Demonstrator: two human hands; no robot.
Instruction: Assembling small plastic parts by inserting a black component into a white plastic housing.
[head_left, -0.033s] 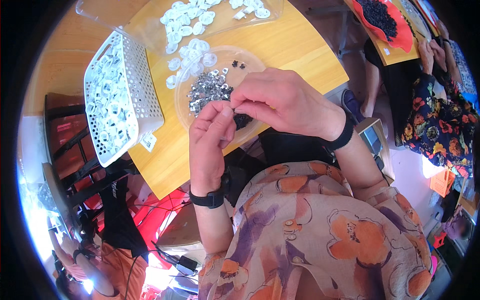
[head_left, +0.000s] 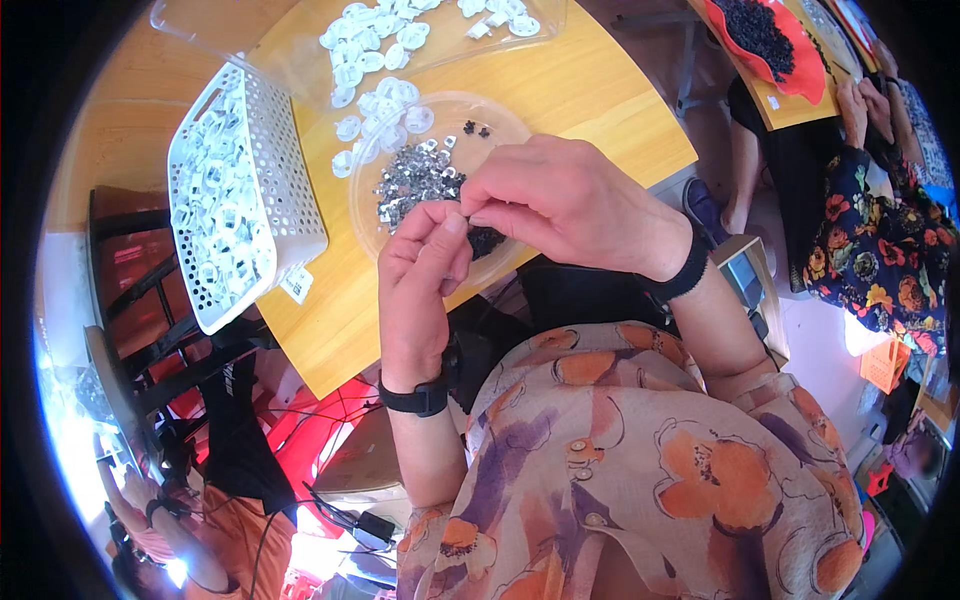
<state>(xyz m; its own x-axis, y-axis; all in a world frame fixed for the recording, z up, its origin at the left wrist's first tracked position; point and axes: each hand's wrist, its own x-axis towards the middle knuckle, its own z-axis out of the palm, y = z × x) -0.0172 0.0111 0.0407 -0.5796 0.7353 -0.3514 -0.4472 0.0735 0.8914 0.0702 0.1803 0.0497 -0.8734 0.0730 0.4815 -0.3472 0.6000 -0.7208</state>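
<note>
Over a round, clear shallow tray (head_left: 508,122), my left hand (head_left: 420,285) and my right hand (head_left: 585,210) meet fingertip to fingertip. Both are closed in a pinch. Whatever lies between the fingers is too small and too covered to make out. Beneath them the tray holds a heap of small shiny metal parts (head_left: 408,182). Small black parts (head_left: 486,241) lie at its near side, partly hidden by my hands. A few more black pieces (head_left: 478,130) sit apart near the tray's far side.
White round plastic pieces (head_left: 390,100) lie beside the tray and in a clear bin (head_left: 285,62) behind it. A perforated white basket (head_left: 300,190) full of white parts stands left on the wooden table (head_left: 335,345). Other people sit at right and lower left; a red container (head_left: 812,75) holds black parts.
</note>
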